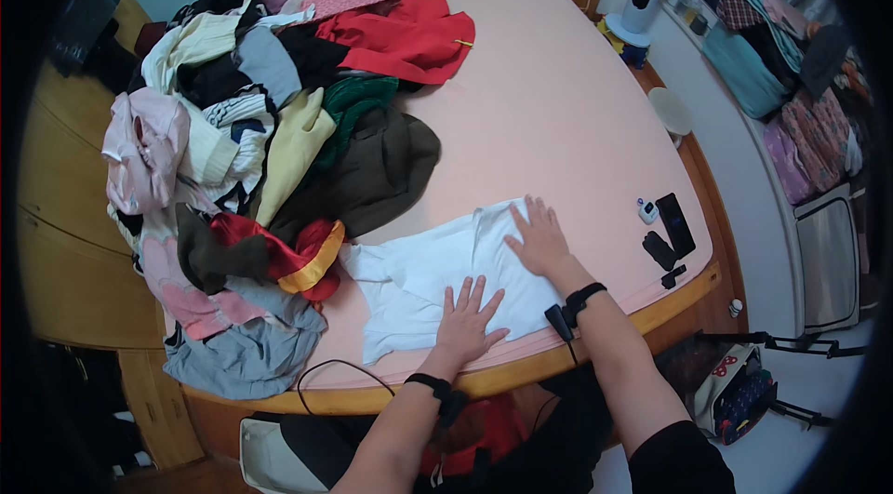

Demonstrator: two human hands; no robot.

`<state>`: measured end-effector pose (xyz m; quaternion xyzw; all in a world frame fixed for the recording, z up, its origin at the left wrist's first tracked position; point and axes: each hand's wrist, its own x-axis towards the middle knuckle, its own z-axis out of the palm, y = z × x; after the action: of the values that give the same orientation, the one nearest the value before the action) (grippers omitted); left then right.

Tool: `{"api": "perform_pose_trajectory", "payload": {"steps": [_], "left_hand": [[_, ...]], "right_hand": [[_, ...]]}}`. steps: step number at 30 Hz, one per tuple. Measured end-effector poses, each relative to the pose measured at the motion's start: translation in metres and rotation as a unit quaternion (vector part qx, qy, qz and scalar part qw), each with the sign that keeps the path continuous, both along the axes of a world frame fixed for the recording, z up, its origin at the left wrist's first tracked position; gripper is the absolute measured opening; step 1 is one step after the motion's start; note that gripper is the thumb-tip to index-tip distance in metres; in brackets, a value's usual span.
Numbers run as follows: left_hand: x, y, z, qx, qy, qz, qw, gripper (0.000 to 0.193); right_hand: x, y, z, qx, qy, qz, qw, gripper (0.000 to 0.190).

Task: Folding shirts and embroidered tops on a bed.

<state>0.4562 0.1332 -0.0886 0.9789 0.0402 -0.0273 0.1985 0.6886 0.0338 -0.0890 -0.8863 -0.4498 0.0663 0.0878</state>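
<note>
A white cloth garment [418, 278], perhaps a shirt, lies spread near the front edge of the bed, with a fold running across its right part. My left hand [466, 326] rests palm down on its lower middle, fingers apart. Farther right, my right hand [543, 237] lies flat at the garment's far right edge, fingers spread as well. Neither hand grips anything. Both wrists wear black straps with small devices. The garment's left end touches a red and yellow satin cloth [307, 260] at the edge of a clothes heap.
A large heap of mixed clothes [230, 124] covers the bed's left side. On the pink sheet [544, 103] at right lie a black phone [675, 225], a small white device [647, 211] and a black pouch-like item [658, 250]. A wooden bed rail [670, 298] borders the front; a cable [342, 363] loops over it.
</note>
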Motion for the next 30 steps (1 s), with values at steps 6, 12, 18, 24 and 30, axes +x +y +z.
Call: {"api": "perform_pose_trajectory", "payload": {"steps": [6,12,18,24,30], "left_hand": [[-0.011,0.016,0.014,-0.030,-0.033,-0.034,0.998,0.074],[-0.131,0.100,0.005,-0.023,-0.055,0.384,0.921,0.051],[-0.157,0.122,-0.035,-0.235,0.002,0.454,0.860,0.046],[-0.161,0.111,-0.029,-0.311,-0.060,0.464,0.828,0.033],[-0.184,0.107,-0.014,-0.240,-0.030,0.450,0.860,0.023]], "right_hand": [[0.005,-0.003,0.000,-0.013,0.067,-0.121,0.990,0.076],[-0.046,-0.085,0.024,0.088,0.155,-0.247,0.953,0.044],[-0.060,-0.110,-0.018,0.169,0.279,-0.285,0.901,0.043],[-0.066,-0.108,-0.023,0.254,0.348,-0.357,0.829,0.032],[-0.078,-0.118,-0.017,0.219,0.314,-0.356,0.853,0.028]]}}
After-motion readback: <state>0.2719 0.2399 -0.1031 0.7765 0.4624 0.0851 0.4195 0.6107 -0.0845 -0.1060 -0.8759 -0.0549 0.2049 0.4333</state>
